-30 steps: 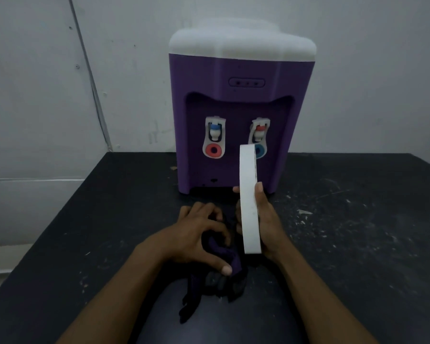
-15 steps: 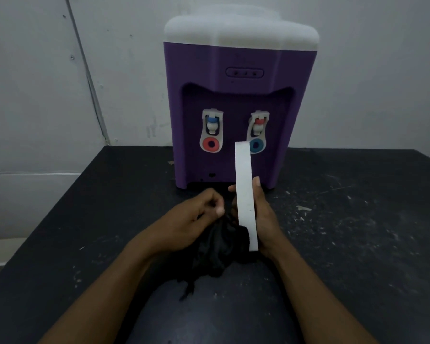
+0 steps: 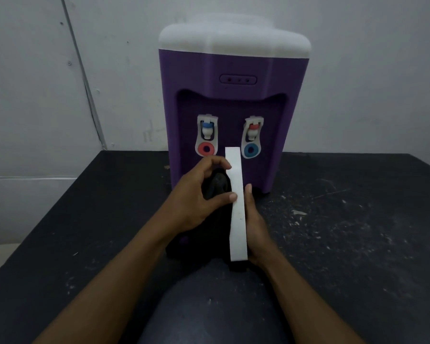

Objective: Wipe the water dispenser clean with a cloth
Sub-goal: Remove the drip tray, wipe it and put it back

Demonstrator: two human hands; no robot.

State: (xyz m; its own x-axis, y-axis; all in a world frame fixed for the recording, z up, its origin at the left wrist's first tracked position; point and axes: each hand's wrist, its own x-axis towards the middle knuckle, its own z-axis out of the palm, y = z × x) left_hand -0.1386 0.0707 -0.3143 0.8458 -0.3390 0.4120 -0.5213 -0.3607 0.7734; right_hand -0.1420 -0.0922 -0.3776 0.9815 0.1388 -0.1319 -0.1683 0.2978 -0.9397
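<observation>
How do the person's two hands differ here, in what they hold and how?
The left hand grips a bunched dark cloth, fingers curled round it; the right hand holds a long white flat strip on edge, thumb straight along its side. The left hand reaches higher in the frame. Both are in front of the purple, white-topped water dispenser.

Both forearms are stretching forward and angling inward. The left grip [image 3: 196, 197] is curling fingers and thumb round a dark cloth [image 3: 216, 186], just left of the right grip [image 3: 255, 227]. That one is clasping a white strip [image 3: 237, 209] on edge, its fingers probably wrapping behind it, hidden.
</observation>
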